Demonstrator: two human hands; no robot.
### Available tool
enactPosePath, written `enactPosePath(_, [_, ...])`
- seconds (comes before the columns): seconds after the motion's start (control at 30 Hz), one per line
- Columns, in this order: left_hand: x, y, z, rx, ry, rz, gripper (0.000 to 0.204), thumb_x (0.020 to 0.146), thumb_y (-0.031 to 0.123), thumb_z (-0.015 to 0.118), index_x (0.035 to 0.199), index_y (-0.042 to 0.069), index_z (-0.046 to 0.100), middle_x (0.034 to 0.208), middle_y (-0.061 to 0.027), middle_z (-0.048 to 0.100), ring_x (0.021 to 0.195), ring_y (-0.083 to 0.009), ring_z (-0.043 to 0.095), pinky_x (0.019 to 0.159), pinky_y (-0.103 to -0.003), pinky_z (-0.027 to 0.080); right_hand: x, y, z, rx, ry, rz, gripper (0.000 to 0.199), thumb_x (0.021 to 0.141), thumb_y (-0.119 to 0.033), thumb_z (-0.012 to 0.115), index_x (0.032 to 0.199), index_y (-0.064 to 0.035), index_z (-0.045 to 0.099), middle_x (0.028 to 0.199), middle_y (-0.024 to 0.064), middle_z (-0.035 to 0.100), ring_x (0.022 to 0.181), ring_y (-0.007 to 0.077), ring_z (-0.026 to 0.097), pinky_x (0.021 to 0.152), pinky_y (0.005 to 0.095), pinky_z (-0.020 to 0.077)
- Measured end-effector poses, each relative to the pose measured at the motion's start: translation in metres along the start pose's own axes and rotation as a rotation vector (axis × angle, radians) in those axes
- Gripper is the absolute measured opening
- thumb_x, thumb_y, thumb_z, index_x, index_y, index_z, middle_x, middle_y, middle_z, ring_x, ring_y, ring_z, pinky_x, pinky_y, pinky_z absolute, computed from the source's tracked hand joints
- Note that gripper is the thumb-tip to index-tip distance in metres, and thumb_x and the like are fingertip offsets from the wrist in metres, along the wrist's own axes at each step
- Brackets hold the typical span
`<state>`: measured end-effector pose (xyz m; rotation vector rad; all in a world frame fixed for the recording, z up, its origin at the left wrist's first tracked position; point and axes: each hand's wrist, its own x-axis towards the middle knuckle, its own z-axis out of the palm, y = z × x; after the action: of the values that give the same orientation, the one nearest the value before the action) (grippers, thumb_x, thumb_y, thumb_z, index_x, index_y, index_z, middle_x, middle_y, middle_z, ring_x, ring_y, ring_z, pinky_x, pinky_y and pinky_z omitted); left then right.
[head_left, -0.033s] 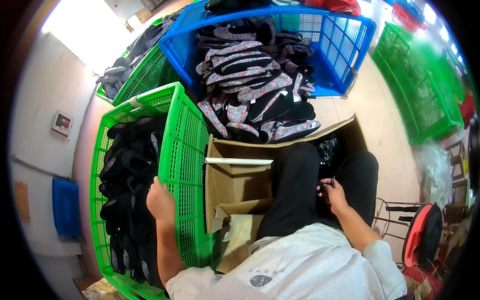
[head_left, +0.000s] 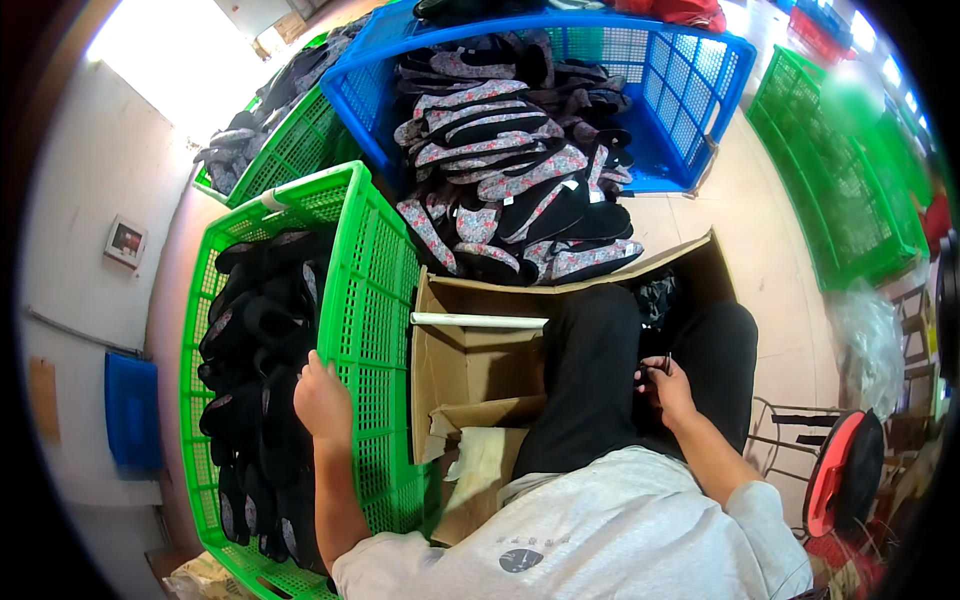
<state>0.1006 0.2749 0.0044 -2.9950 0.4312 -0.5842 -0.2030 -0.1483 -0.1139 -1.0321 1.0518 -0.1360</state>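
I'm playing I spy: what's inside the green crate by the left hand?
What look like black slippers, some with patterned patches, lie heaped inside the green crate. The left hand is on its rim. The top ones cover whatever's underneath.

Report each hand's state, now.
Left hand: on the nearest green crate's rim; grip cannot be told.
Right hand: closed, holding a small dark object.

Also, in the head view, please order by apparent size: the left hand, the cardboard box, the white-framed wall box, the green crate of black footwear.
1. Green crate
2. Cardboard box, partly hidden
3. Left hand, perhaps enlarged by nearness
4. White-framed wall box
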Motion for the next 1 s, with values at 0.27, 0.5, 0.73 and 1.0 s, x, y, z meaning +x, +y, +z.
enactPosePath(0.27, [0.001,0.020,-0.017,-0.011,0.026,-0.047,0.038,0.090,0.014,0.062,0.125,0.000,0.055,0.103,-0.0170,0.063,0.094,-0.0359,0.061,0.077,-0.045,0.049,-0.006,-0.017,0.004,0.129,-0.061,-0.103,0.013,0.097,-0.007,0.050,0.108,-0.0093,0.057,0.090,0.0063,0.070,0.059,0.0071,0.059,0.042,0.0179,0.0321])
enactPosePath(0.5, [0.026,0.115,0.015,-0.269,0.047,0.338,0.052,0.082,0.015,0.070,0.127,-0.004,0.053,0.126,-0.0231,0.054,0.124,-0.0420,0.047,0.106,-0.048,0.038,-0.007,-0.092,-0.045,0.283,-0.202,-0.493,0.015,0.097,-0.001,0.049,0.108,-0.0057,0.058,0.091,0.0119,0.070,0.060,0.0079,0.060,0.041,0.0156,0.0325])
enactPosePath(0.73, [0.124,0.182,0.182,-0.579,-0.353,-0.039,0.076,0.085,0.037,0.069,0.139,-0.009,0.041,0.139,-0.0280,0.048,0.130,-0.0394,0.045,0.108,-0.041,0.037,0.020,-0.105,-0.097,0.413,-0.016,-0.744,0.020,0.093,-0.001,0.052,0.112,-0.0053,0.056,0.087,0.0160,0.064,0.050,0.0101,0.051,0.039,0.0182,0.0325])
enactPosePath(1.0, [0.216,0.175,0.340,-0.821,-0.407,-0.610,0.057,0.076,0.029,0.076,0.117,-0.007,0.058,0.115,-0.0248,0.064,0.107,-0.0366,0.062,0.092,-0.042,0.047,0.061,-0.152,-0.042,0.291,-0.178,-0.691,0.017,0.093,-0.005,0.055,0.111,-0.0074,0.055,0.087,0.0146,0.065,0.056,0.0114,0.055,0.045,0.0175,0.0374])
